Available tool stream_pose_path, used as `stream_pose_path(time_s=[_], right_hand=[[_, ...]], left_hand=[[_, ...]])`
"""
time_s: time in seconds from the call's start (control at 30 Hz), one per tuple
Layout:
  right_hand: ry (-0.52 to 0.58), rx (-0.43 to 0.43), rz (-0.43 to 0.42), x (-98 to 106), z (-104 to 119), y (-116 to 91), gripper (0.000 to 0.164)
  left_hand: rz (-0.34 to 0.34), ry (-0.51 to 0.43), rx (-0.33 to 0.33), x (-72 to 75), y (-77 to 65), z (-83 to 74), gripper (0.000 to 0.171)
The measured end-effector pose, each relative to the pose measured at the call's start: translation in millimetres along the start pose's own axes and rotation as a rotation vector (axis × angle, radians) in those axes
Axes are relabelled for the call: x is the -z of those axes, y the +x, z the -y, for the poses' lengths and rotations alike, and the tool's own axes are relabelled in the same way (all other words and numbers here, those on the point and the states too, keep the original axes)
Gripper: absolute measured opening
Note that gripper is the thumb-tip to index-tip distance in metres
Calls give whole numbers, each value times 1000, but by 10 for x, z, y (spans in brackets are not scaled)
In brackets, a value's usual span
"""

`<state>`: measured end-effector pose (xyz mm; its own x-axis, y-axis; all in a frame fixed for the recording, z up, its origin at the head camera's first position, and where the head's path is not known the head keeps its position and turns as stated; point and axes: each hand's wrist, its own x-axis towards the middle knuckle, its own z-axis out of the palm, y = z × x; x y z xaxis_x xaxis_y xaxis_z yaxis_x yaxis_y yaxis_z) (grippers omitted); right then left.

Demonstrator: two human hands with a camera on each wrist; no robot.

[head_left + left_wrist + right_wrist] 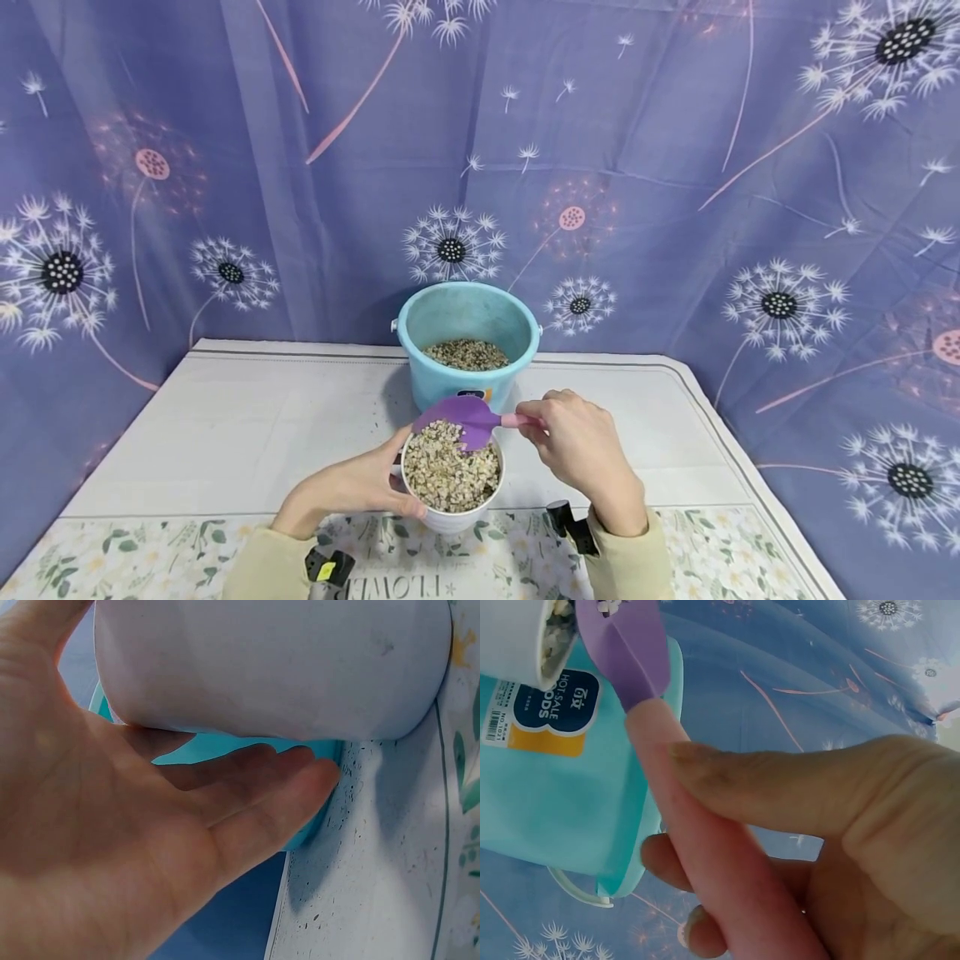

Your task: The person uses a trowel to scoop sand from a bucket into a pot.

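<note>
My left hand (367,482) holds a white pot (452,522) by its side, thumb at the near side and fingers at the far side. A beige grainy mix (450,473) fills the pot up to its rim. My right hand (581,442) grips the pink handle (697,832) of a small trowel with a purple blade (480,423). That blade lies over the pot's far rim, with some grains at its edge. In the left wrist view, the left fingers (262,787) extend under the pot's side.
A light blue bucket (431,385) stands just beyond the pot, with more grainy mix (468,355) inside. Dark specks lie on the white table (300,433) beside it. A floral mat (172,550) covers the near side, and a purple dandelion curtain (360,208) hangs behind.
</note>
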<state>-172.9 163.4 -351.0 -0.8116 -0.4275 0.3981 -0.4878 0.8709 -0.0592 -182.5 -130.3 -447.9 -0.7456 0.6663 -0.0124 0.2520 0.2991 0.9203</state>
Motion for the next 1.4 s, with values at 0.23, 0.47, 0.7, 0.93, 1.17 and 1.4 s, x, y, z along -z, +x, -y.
stream_pose_path(time_s=[0.23, 0.47, 0.7, 0.93, 1.17, 1.4], right_hand=[[-27, 4, -62, -27, -1, 19, 16], [-29, 9, -113, -18, -24, 13, 18], [16, 20, -158, 44, -117, -2, 20], [48, -3, -193, 103, -200, -29, 24], [81, -8, -199, 110, -251, -32, 27], [153, -9, -170, 102, -299, -29, 27]], left_hand=[[-10, 29, 36, -4, -5, 0, 125], [1, 14, 54, -5, -6, 1, 124], [10, -36, 20, -4, -1, 10, 121], [17, -103, -50, -19, 11, 1, 114], [16, -115, -60, -24, 0, -8, 113], [24, -139, -63, -36, 2, 16, 112]])
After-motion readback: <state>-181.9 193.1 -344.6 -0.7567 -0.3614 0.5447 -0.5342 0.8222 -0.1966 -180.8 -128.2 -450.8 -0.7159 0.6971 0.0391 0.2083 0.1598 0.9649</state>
